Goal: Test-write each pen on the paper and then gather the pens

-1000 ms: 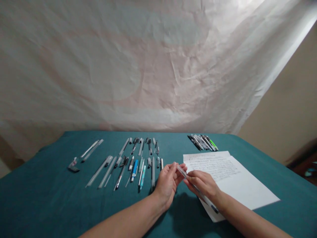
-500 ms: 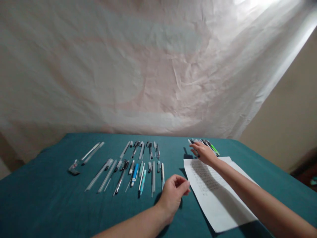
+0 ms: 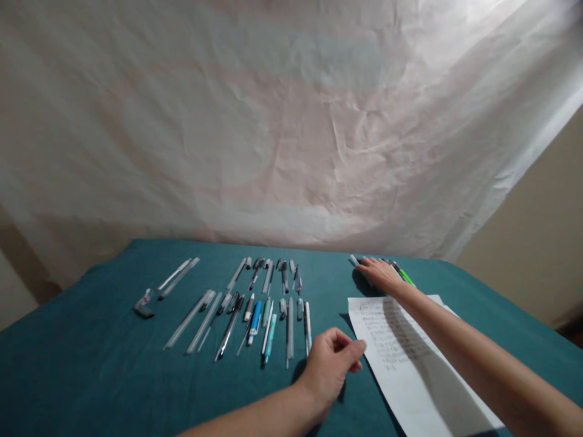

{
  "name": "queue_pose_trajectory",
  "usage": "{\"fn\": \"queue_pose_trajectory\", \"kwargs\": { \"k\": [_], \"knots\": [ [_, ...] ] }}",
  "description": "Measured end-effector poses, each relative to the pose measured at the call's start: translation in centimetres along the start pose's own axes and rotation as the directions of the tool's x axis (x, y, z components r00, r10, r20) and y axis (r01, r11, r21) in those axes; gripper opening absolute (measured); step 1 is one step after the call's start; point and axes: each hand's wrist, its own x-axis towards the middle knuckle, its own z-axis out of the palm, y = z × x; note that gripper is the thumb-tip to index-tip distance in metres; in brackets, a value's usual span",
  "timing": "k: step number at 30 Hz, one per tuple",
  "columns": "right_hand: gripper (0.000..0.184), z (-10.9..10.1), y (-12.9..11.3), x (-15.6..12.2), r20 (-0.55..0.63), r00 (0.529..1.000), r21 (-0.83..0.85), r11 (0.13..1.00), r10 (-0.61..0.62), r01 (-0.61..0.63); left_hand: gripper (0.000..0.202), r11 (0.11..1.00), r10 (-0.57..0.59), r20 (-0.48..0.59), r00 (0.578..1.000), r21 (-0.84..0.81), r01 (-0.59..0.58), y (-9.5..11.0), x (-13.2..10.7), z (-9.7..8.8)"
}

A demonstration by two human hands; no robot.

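Note:
My right hand [image 3: 380,272] reaches to the far right of the table and lies flat, fingers stretched, on a small bunch of pens [image 3: 401,273]; a green one sticks out beside my wrist. My left hand [image 3: 334,364] hovers low near the front, fingers loosely curled and apart, holding nothing, just left of a written sheet of paper [image 3: 378,340]. My right forearm crosses over that sheet. Left of my left hand lie two rows of several pens and pen parts [image 3: 255,315], a blue one among them.
The table wears a teal cloth [image 3: 91,364]. Two clear pens [image 3: 177,274] and a small dark item [image 3: 143,308] lie at the far left. A crumpled white sheet [image 3: 273,121] hangs behind the table. A beige wall shows at the right.
One second ago both hands held a clear pen over the paper. My right hand carried it to the far right bunch and now rests flat there; my left hand stayed near the paper's edge.

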Motion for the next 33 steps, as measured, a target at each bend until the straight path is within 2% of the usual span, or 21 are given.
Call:
{"fn": "queue_pose_trajectory", "kwargs": {
  "k": [3, 5, 7, 9, 12, 15, 19, 21, 24, 29, 33],
  "knots": [
    [0.029, -1.3, -0.9, 0.0, -0.020, 1.000, 0.012, 1.000, 0.014, -0.013, 0.028, 1.000, 0.011, 0.009, 1.000, 0.006, -0.011, 0.2, -0.1, 0.0],
    [0.029, -2.4, -2.5, -0.1, -0.071, 0.997, 0.055, 0.998, 0.019, -0.015, 0.028, 1.000, 0.017, 0.020, 1.000, 0.017, -0.018, 0.3, -0.1, 0.0],
    [0.028, -3.6, -4.9, -0.6, -0.206, 0.978, 0.191, 0.981, 0.024, 0.016, 0.029, 0.999, 0.031, 0.028, 0.999, 0.035, -0.032, 0.4, -0.2, 0.0],
    [0.026, -4.7, -7.7, -1.7, -0.278, 0.957, 0.322, 0.930, -0.085, 0.176, 0.030, 0.995, 0.066, 0.035, 0.997, 0.068, -0.068, 0.4, -0.3, 0.0],
    [0.023, -6.0, -11.4, -3.8, -0.228, 0.917, 0.441, 0.806, -0.326, 0.396, 0.032, 0.971, 0.183, 0.041, 0.982, 0.151, -0.187, 0.6, -0.9, 0.0],
    [0.025, -6.6, -13.4, -5.6, -0.180, 0.873, 0.526, 0.705, -0.454, 0.476, 0.034, 0.920, 0.299, 0.069, 0.952, 0.243, -0.307, 0.9, -1.7, 0.0],
    [0.033, -6.4, -14.1, -6.5, -0.184, 0.834, 0.557, 0.644, -0.520, 0.524, 0.040, 0.858, 0.382, 0.169, 0.908, 0.300, -0.417, 1.3, -2.7, 0.3],
    [0.040, -6.0, -14.3, -6.4, -0.185, 0.786, 0.541, 0.606, -0.589, 0.582, 0.041, 0.840, 0.398, 0.208, 0.893, 0.309, -0.446, 1.3, -2.9, 0.4],
    [0.046, -5.0, -14.8, -6.3, -0.191, 0.731, 0.541, 0.551, -0.655, 0.635, 0.042, 0.829, 0.389, 0.221, 0.894, 0.341, -0.444, 1.4, -3.2, 0.5],
    [0.043, -4.0, -15.2, -6.3, -0.169, 0.739, 0.547, 0.561, -0.653, 0.621, 0.043, 0.834, 0.344, 0.230, 0.911, 0.371, -0.408, 1.4, -3.1, 0.3],
    [0.041, -4.7, -14.9, -6.8, -0.122, 0.785, 0.526, 0.631, -0.607, 0.570, 0.044, 0.865, 0.311, 0.212, 0.926, 0.341, -0.368, 1.2, -2.8, 0.2]
  ]
}}
